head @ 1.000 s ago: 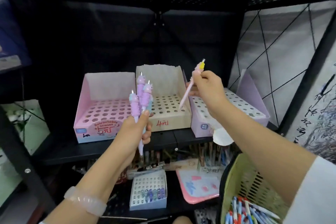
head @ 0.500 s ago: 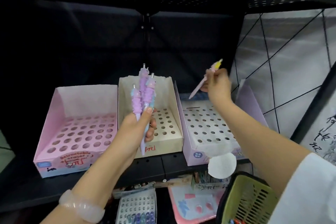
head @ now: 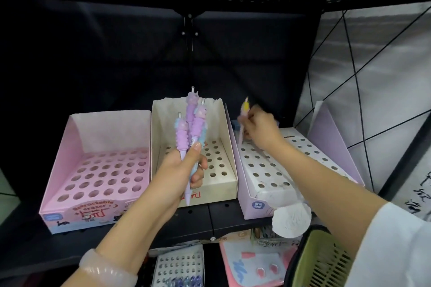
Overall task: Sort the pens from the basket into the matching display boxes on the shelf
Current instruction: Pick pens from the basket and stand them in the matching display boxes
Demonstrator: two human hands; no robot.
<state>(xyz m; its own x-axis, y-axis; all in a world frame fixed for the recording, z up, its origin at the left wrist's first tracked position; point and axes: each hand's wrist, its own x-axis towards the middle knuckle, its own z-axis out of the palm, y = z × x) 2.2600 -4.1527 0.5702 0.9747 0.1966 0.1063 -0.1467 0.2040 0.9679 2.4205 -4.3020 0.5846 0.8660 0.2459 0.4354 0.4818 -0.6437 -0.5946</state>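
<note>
R hand (head: pixel 260 127) pinches pink pen (head: pixel 242 123) mid-barrel over lilac box (head: pixel 279 170) holes, L hand (head: pixel 184 170) grips 3 purple pens (head: pixel 191 128) by lower barrels; light, stiff, prob. slick plastic.

Three display boxes (head: pixel 193 147), three purple pens (head: pixel 192 128), one pink pen (head: pixel 242 123) and one green basket (head: pixel 324 261).

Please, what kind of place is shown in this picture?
Probably a stationery shop: a black shelf carries pen display boxes with rows of holes, one marked with a handwritten price, and more stationery sits on the shelf below.
</note>
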